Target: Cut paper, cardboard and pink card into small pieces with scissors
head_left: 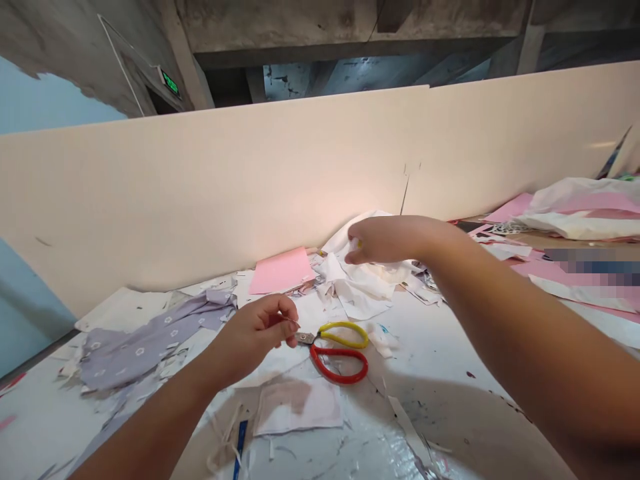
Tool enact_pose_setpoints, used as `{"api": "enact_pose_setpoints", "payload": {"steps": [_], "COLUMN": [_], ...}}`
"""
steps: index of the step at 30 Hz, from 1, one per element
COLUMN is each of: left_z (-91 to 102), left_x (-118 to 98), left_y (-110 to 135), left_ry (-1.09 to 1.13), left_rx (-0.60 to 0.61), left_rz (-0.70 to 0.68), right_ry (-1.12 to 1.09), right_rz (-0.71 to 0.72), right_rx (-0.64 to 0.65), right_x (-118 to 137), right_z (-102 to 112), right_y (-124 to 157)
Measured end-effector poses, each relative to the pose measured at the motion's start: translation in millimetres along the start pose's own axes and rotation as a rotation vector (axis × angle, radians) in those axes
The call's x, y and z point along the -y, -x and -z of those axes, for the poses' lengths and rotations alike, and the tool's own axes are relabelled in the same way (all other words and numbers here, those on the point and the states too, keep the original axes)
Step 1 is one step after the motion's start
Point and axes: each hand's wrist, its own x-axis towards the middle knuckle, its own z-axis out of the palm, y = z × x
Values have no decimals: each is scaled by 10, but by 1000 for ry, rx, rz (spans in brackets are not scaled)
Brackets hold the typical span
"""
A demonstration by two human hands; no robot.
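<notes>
My left hand is closed in a pinch at the middle of the table, just beside the blades of a pair of scissors. A thin sliver shows at its fingertips, too small to name. The scissors have one yellow and one red handle; their blade tips are hidden behind my left fingers. Farther off, my right hand hangs over a crumpled white cloth, its fingers curled toward the thumb. A small yellow spot shows between them, but I cannot make out what it is. A folded white cloth piece lies nearer me.
A pink sheet leans near the cream board behind the table. Lilac flowered fabric lies to the left among scraps. A blue strip is at the front. White and pink fabric is heaped at the right.
</notes>
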Motion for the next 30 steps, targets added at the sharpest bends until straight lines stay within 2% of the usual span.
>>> {"api": "enact_pose_setpoints", "payload": {"steps": [2, 5, 8, 12, 14, 17, 19, 20, 22, 24, 27, 30], "left_z": [11, 33, 79, 183, 220, 177, 64, -9, -160, -275, -332, -299], "left_x": [10, 36, 51, 56, 59, 62, 58, 53, 35, 15, 6, 42], "left_y": [-6, 7, 40, 45, 11, -55, -78, -76, -46, 3, 60, 69], "left_ry": [-15, -82, -98, 17, 191, 702, 1058, 1173, 1318, 1413, 1477, 1497], "left_rx": [-141, -275, -256, -234, -249, -220, -132, -89, -33, -44, -79, -91], "left_rz": [-60, -71, -40, -49, -79, -103, -33, 45, 198, 245, 249, 232], "right_ry": [-66, -230, -262, -223, -266, -297, -268, -253, -211, -127, -13, -74], "right_rz": [98, 264, 364, 366, 394, 452, 471, 468, 415, 331, 298, 285], "right_rx": [24, 177, 284, 210, 188, 219, 251, 280, 360, 386, 295, 226], "right_x": [186, 454, 611, 631, 604, 595, 634, 667, 747, 825, 890, 857], "right_z": [-57, -158, -247, -326, -342, -358, -390, -415, -483, -554, -615, -592], "right_y": [-25, -62, -148, -280, -296, -241, -175, -140, -72, -17, 33, 32]}}
